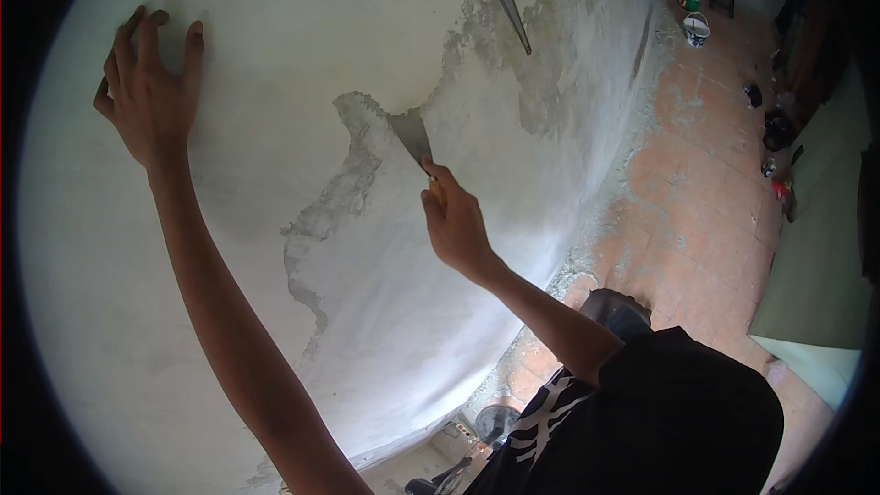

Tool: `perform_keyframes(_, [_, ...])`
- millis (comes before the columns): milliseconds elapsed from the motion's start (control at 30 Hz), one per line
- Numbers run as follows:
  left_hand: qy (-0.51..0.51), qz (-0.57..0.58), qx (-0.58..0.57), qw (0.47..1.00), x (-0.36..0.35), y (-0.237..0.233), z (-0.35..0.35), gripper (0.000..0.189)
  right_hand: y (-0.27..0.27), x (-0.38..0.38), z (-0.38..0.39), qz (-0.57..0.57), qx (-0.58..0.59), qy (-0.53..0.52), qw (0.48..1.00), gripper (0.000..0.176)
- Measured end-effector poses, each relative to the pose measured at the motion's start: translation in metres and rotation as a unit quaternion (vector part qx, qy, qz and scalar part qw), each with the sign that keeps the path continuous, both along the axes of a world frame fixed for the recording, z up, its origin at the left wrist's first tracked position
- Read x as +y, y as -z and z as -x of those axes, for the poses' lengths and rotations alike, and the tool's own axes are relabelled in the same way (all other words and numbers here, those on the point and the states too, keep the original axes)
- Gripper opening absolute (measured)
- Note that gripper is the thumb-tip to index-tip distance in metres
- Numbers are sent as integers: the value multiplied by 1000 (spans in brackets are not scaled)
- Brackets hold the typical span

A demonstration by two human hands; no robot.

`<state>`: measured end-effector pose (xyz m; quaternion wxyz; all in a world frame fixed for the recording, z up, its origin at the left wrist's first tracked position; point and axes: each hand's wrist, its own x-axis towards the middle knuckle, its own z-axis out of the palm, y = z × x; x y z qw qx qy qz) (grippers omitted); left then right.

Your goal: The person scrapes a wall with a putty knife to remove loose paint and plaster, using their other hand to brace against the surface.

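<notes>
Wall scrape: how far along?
Done, it seems: the rough grey area right of the ragged edge looks stripped. In hand: right hand grips the scraper, blade at that edge; left hand lies flat on the smooth white coat. Left: that whole coat, a large stretch.

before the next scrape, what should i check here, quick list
1. Grip: right hand closed on the scraper handle, ok.
2. Contact: its blade tip meets the wall at the edge of the scraped patch, ok.
3. Brace: left hand spread flat on the wall, well apart from the blade, ok.
4. Blade edge condition: cannot tell.
5. Footing: crumbs lie on the floor along the wall's foot, not ok.
6. Buckets: far along the floor, ok.
</notes>
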<state>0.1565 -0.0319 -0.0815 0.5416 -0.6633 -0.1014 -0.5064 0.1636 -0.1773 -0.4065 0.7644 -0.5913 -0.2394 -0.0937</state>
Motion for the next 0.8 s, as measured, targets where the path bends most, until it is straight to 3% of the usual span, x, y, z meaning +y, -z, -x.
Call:
perform_keyframes(33, [-3,0,1,1000,-1,0,1,42,-3,-4,-1,0,1,-3,1000,39])
perform_keyframes(100, [-49,27,5,998,-2,0,1,45,-15,-19,-4,70,137,-119,981,39])
perform_keyframes(167, [-47,25,7,999,0,0,2,45,-9,-15,0,61,131,-112,983,39])
perform_keyframes(267, [-18,9,-1,1000,-1,0,0,41,6,-8,0,26,22,-38,999,39])
perform_keyframes(333, [3,-5,-2,1000,-2,0,2,38,-4,-17,-1,88,132,-116,980,40])
perform_keyframes(467, [16,-4,-2,1000,0,0,0,36,-7,-17,1,98,134,-122,979,38])
perform_keyframes(667, [17,4,1,1000,0,1,1,36,-13,-9,-11,67,125,-108,984,37])
perform_keyframes(733, [27,0,0,1000,0,1,4,36,-23,13,-34,-22,24,59,998,37])
perform_keyframes(800, [20,-1,18,1000,-5,0,2,36,-34,7,-39,-17,41,32,998,37])
